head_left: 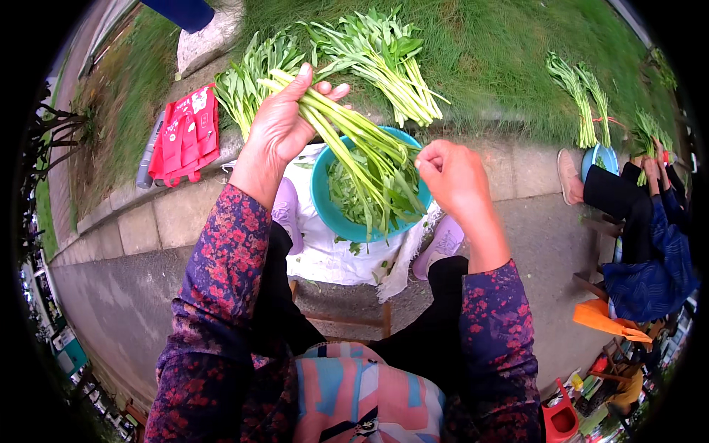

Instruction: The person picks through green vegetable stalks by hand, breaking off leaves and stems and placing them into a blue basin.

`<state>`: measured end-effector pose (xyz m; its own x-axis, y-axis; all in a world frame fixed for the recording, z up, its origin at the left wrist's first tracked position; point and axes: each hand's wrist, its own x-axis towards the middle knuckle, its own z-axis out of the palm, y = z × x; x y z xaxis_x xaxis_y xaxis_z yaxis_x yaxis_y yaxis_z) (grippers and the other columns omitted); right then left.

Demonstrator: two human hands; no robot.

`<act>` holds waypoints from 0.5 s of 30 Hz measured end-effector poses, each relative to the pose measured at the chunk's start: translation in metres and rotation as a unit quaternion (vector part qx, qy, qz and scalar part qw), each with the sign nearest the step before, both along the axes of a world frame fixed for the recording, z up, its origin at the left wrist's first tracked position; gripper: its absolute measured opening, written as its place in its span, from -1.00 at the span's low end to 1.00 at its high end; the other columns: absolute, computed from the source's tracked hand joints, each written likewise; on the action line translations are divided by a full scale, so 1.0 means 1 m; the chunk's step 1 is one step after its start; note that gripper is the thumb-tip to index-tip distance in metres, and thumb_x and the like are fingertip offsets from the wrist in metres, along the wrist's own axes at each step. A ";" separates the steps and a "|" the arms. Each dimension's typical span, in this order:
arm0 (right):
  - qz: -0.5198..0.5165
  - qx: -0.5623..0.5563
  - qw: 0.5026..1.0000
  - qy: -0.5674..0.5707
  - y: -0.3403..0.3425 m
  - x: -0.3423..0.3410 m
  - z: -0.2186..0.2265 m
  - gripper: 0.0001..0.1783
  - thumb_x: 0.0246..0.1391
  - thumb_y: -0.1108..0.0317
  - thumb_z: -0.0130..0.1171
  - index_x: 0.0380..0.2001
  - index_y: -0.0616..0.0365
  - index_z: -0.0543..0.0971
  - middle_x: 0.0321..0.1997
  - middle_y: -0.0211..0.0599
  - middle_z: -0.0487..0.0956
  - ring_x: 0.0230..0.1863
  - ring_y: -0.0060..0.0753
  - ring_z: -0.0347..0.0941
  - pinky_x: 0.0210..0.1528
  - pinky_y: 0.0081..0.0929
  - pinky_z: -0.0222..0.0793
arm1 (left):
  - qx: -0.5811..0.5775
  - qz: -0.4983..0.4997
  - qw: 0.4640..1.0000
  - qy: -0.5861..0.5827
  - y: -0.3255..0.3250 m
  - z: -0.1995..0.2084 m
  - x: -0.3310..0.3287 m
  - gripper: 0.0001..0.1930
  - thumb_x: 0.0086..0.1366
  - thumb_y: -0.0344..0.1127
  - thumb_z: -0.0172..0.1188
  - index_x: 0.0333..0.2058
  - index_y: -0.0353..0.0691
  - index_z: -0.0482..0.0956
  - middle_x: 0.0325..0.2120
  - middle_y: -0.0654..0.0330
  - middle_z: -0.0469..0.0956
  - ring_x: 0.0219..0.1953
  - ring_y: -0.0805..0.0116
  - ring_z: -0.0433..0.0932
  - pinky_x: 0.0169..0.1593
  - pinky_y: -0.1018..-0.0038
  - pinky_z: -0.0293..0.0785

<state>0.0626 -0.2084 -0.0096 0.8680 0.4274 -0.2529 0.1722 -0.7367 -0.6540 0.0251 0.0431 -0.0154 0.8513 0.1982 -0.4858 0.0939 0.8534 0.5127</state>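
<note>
My left hand (pixel 284 118) is closed round the stem ends of a bunch of water spinach (pixel 346 136), its long green stems slanting down to the right. The leafy ends hang over a turquoise basin (pixel 320 193) that stands between my feet. Loose green leaves (pixel 347 184) lie inside the basin. At the bunch's right side my right hand (pixel 458 177) is curled in a pinch, thumb and forefinger by the outer leaves. What it pinches is too small to make out.
More water spinach (pixel 388 66) lies on the grass beyond the basin. A white cloth (pixel 336 266) is spread beneath it. A red bag (pixel 188 133) lies at left beside a grey cylinder (pixel 150 151). At right another person (pixel 639 244) handles greens by a blue basin (pixel 602 159).
</note>
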 end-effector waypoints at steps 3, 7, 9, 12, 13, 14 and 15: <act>0.031 -0.035 0.999 0.000 0.004 -0.005 0.001 -0.81 -0.09 0.19 0.23 -0.50 0.08 0.61 -0.47 -0.23 0.60 -0.40 -0.13 0.53 -0.37 -0.28 0.41 | -0.034 0.011 0.999 -0.010 -0.002 0.002 0.000 -0.86 0.25 -0.26 0.13 -0.34 -0.18 0.42 -0.40 0.13 0.46 -0.05 0.05 0.46 0.08 -0.20 0.29; -0.044 0.110 0.993 0.023 0.004 0.003 -0.013 -0.85 -0.06 0.28 0.20 -0.51 0.12 0.60 -0.55 -0.30 0.59 -0.51 -0.34 0.52 -0.42 -0.41 0.39 | -0.048 -0.005 0.998 -0.049 0.006 -0.004 -0.002 -0.83 0.23 -0.27 0.16 -0.32 -0.20 0.40 -0.40 0.12 0.46 -0.06 0.04 0.47 0.07 -0.18 0.32; -0.084 0.201 0.972 0.091 -0.006 0.009 -0.018 -0.88 -0.06 0.35 0.17 -0.53 0.17 0.58 -0.58 -0.39 0.56 -0.53 -0.52 0.45 -0.43 -0.54 0.36 | -0.037 0.005 0.999 -0.027 0.002 -0.001 0.001 -0.82 0.23 -0.27 0.16 -0.30 -0.21 0.39 -0.40 0.11 0.46 -0.07 0.03 0.48 0.07 -0.17 0.33; -0.115 0.306 0.927 0.185 0.003 0.009 -0.002 -0.90 -0.03 0.43 0.13 -0.53 0.22 0.54 -0.54 -0.48 0.51 -0.52 -0.73 0.33 -0.43 -0.72 0.27 | -0.001 0.017 1.000 0.004 0.006 0.000 -0.001 -0.79 0.22 -0.27 0.16 -0.29 -0.23 0.36 -0.41 0.09 0.47 -0.08 0.03 0.49 0.06 -0.15 0.34; -0.118 0.321 0.916 0.212 0.003 0.010 0.000 -0.91 -0.03 0.43 0.13 -0.51 0.22 0.54 -0.53 -0.47 0.52 -0.52 -0.72 0.33 -0.43 -0.71 0.27 | 0.006 0.008 1.000 0.002 0.006 0.000 -0.001 -0.78 0.24 -0.25 0.15 -0.29 -0.24 0.37 -0.40 0.09 0.47 -0.09 0.03 0.49 0.07 -0.10 0.35; -0.121 0.335 0.904 0.238 0.002 0.011 0.002 -0.92 -0.02 0.43 0.12 -0.48 0.21 0.53 -0.52 -0.46 0.52 -0.53 -0.71 0.34 -0.43 -0.70 0.27 | 0.012 0.001 1.000 -0.002 0.006 0.000 -0.002 -0.78 0.24 -0.23 0.14 -0.30 -0.25 0.37 -0.40 0.09 0.48 -0.09 0.04 0.49 0.07 -0.08 0.36; -0.136 0.366 0.880 0.271 0.003 0.012 0.003 -0.92 -0.01 0.42 0.12 -0.45 0.22 0.53 -0.52 -0.45 0.52 -0.53 -0.70 0.34 -0.43 -0.70 0.27 | 0.017 -0.006 1.000 -0.006 0.006 0.000 -0.002 -0.78 0.25 -0.22 0.13 -0.31 -0.25 0.38 -0.41 0.09 0.48 -0.10 0.05 0.50 0.07 -0.06 0.37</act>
<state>0.0747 -0.2058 -0.0066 0.8006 0.4422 -0.4043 -0.4284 -0.0493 -0.9023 0.0229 0.0491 -0.0152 0.8592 0.2045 -0.4689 0.0972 0.8347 0.5421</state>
